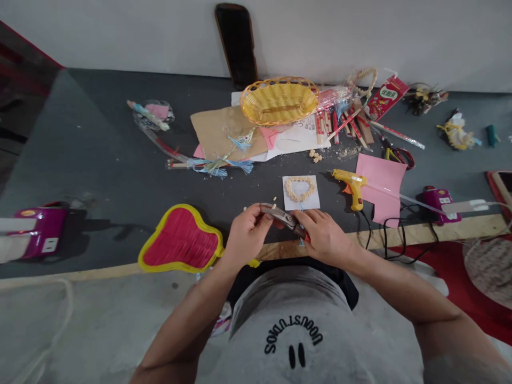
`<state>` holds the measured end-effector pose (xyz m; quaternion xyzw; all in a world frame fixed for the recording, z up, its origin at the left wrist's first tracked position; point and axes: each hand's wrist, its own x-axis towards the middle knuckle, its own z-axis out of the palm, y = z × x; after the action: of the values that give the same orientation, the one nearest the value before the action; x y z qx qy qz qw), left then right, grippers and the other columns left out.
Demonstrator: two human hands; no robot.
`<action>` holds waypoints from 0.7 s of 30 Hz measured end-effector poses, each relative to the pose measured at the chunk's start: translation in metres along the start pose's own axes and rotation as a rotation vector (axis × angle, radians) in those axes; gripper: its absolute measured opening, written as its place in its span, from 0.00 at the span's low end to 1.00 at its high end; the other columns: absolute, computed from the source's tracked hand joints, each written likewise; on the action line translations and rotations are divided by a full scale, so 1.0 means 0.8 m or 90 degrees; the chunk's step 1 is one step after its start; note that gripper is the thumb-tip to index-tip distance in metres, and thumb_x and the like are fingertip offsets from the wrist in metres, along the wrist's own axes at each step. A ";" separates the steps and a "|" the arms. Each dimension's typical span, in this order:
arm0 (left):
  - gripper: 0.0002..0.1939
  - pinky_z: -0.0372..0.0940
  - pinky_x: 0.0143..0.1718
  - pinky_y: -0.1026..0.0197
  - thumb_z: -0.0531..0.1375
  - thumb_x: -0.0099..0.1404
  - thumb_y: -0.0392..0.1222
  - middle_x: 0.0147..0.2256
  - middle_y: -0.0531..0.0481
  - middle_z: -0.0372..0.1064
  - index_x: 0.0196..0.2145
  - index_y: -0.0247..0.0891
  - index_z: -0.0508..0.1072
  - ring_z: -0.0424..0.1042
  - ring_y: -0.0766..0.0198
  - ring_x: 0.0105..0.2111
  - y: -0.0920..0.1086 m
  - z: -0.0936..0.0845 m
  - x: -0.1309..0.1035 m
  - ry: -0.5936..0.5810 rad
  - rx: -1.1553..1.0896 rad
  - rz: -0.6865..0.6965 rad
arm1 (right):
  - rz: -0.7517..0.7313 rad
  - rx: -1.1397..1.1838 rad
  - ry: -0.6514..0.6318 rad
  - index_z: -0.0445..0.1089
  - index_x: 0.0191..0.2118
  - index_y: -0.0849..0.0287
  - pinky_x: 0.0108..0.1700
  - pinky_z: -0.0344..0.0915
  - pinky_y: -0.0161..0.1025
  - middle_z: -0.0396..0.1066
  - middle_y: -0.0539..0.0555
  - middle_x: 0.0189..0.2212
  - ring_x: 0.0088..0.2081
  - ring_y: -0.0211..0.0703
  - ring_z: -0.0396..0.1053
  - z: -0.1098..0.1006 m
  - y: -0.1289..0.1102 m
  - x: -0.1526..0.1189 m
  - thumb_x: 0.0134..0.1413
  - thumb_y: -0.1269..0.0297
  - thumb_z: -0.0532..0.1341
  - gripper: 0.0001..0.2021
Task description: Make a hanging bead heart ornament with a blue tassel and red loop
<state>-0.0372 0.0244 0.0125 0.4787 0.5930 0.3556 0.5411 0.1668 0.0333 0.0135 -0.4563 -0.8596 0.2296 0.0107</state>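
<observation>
My right hand (pixel 322 237) is closed round the handles of metal pliers (pixel 282 215), whose jaws point left. A bit of red handle shows beside the palm. My left hand (pixel 248 232) pinches at the jaw end, thumb against fingers; what lies between them is too small to make out. Tiny pale pieces sit by the jaws. Just beyond the pliers, a heart outline of pale bits (pixel 299 190) rests on a white paper square (pixel 314 202), with a light blue thread below it. Left of my left hand lies a red fan with a yellow rim (pixel 182 240).
A yellow glue gun (pixel 352 184) lies on pink paper (pixel 382 176), its cord running over the table edge. Behind are a woven basket (pixel 280 101), blue tassels (pixel 216 166), red-wrapped sticks (pixel 348 125), scissors (pixel 400 156) and a leaning phone (pixel 237 45). Purple power blocks (pixel 442 205) stand either side.
</observation>
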 end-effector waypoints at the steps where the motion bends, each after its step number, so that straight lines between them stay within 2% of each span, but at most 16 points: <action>1: 0.11 0.54 0.23 0.64 0.57 0.66 0.49 0.20 0.53 0.67 0.34 0.40 0.73 0.64 0.65 0.22 -0.002 0.001 0.000 0.002 -0.012 0.000 | 0.010 -0.012 -0.009 0.62 0.61 0.62 0.50 0.66 0.50 0.72 0.63 0.47 0.49 0.55 0.69 -0.001 -0.001 0.000 0.55 0.72 0.55 0.26; 4: 0.11 0.48 0.19 0.66 0.59 0.64 0.49 0.22 0.53 0.69 0.33 0.39 0.72 0.56 0.70 0.17 -0.007 0.002 0.001 -0.020 -0.098 -0.026 | 0.013 -0.012 -0.021 0.59 0.64 0.61 0.52 0.66 0.50 0.71 0.63 0.50 0.51 0.55 0.67 -0.002 0.000 -0.001 0.55 0.73 0.54 0.29; 7: 0.12 0.41 0.16 0.67 0.63 0.59 0.50 0.21 0.53 0.70 0.31 0.38 0.69 0.47 0.75 0.14 -0.007 -0.003 0.004 -0.101 -0.219 -0.106 | -0.014 0.013 -0.021 0.54 0.67 0.62 0.55 0.65 0.53 0.69 0.63 0.54 0.55 0.56 0.65 -0.003 0.003 -0.005 0.53 0.74 0.54 0.33; 10: 0.16 0.36 0.15 0.68 0.67 0.53 0.49 0.19 0.53 0.70 0.30 0.38 0.67 0.43 0.76 0.13 -0.003 -0.010 0.006 -0.184 -0.300 -0.191 | -0.036 0.030 -0.017 0.54 0.67 0.64 0.55 0.66 0.54 0.68 0.64 0.55 0.54 0.55 0.66 -0.002 0.005 -0.010 0.54 0.73 0.54 0.32; 12: 0.17 0.35 0.14 0.68 0.69 0.51 0.49 0.18 0.53 0.70 0.30 0.38 0.67 0.42 0.77 0.13 -0.002 -0.012 0.007 -0.210 -0.329 -0.219 | -0.044 0.040 -0.008 0.55 0.66 0.63 0.55 0.67 0.53 0.69 0.64 0.54 0.52 0.54 0.67 0.000 0.004 -0.012 0.55 0.73 0.54 0.31; 17: 0.17 0.36 0.15 0.68 0.69 0.52 0.50 0.19 0.52 0.70 0.31 0.37 0.69 0.42 0.77 0.14 -0.007 -0.007 0.007 -0.195 -0.317 -0.228 | -0.024 0.018 -0.016 0.60 0.61 0.62 0.52 0.68 0.50 0.71 0.63 0.48 0.49 0.52 0.69 0.004 0.004 -0.012 0.56 0.73 0.54 0.25; 21: 0.14 0.46 0.17 0.67 0.64 0.59 0.50 0.23 0.53 0.71 0.35 0.37 0.72 0.51 0.74 0.16 -0.010 0.001 0.002 -0.105 -0.190 -0.115 | 0.014 -0.011 -0.025 0.60 0.61 0.61 0.51 0.67 0.50 0.70 0.63 0.48 0.49 0.53 0.69 0.003 0.004 -0.012 0.55 0.72 0.56 0.26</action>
<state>-0.0378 0.0236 0.0041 0.3654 0.5279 0.3496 0.6824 0.1743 0.0259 0.0118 -0.4610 -0.8567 0.2309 -0.0127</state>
